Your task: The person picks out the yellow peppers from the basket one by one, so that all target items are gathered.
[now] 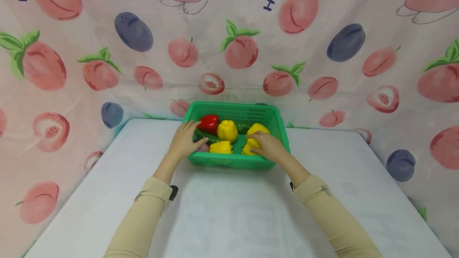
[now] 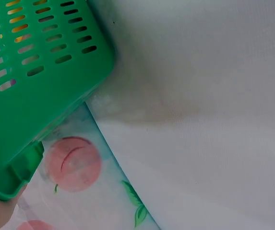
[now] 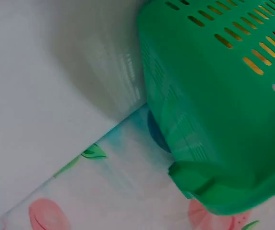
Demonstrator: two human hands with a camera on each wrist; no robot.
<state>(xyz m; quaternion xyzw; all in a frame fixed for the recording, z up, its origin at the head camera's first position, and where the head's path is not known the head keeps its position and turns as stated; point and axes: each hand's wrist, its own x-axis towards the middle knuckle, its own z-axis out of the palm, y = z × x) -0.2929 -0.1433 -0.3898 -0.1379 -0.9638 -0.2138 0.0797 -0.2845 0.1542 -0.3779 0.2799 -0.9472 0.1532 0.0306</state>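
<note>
A green plastic basket (image 1: 233, 161) stands at the back of the table and holds vegetables. My left hand (image 1: 184, 140) reaches over its left rim with fingers spread, thumb beside a purple vegetable (image 1: 203, 148) and fingertips by a red bell pepper (image 1: 209, 124). My right hand (image 1: 269, 146) comes over the right side, its fingers and thumb bent around a yellow bell pepper (image 1: 254, 143). Behind that lies another yellow pepper (image 1: 259, 128). Both wrist views mostly show the basket's outer wall (image 2: 55, 86), with the hands largely out of frame.
Inside the basket are also an upright yellow pepper (image 1: 227, 131), a lying yellow pepper (image 1: 220, 147), a long green vegetable (image 1: 208, 136) and a dark green one (image 1: 244, 128). The white table (image 1: 229, 210) meets a fruit-print cloth (image 1: 215, 59) just behind the basket.
</note>
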